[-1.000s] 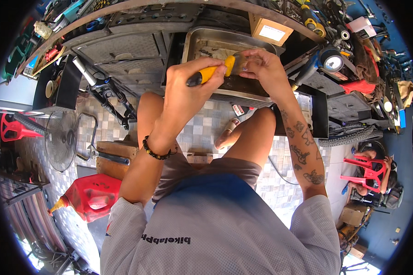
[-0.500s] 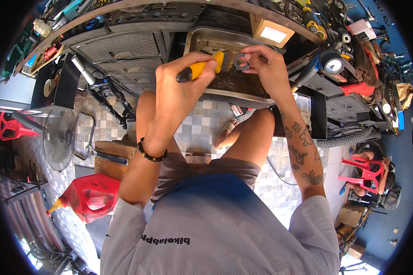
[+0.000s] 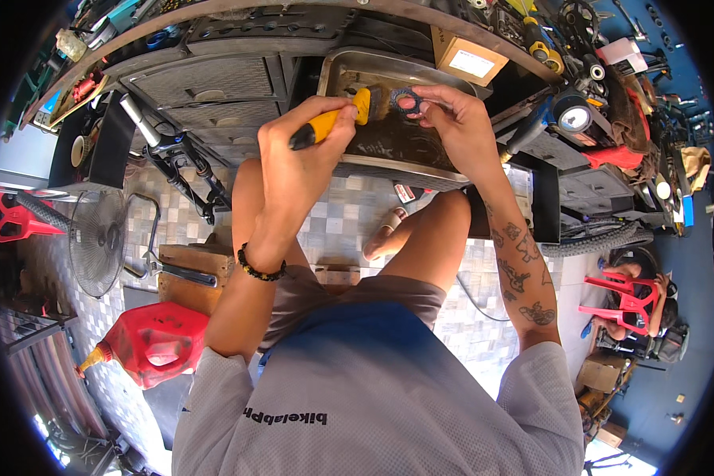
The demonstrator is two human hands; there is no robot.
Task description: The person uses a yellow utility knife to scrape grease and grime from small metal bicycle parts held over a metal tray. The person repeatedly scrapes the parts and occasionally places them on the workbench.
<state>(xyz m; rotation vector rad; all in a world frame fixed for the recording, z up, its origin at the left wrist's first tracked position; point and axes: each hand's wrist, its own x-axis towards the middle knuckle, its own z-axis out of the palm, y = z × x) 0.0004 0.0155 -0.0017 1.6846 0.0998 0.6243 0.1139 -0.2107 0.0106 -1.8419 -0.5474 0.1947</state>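
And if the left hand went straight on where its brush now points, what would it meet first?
Most likely the dark ring held in the right hand, with the yellow brush leading; depth is unclear in this single view.

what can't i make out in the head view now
Head view:
Dark ring, right side: covered by the right hand.
Yellow brush, mid-handle: under the thumb of the left hand.
Metal tray, near left corner: behind the left hand.
Cardboard box, label print: too small to read.
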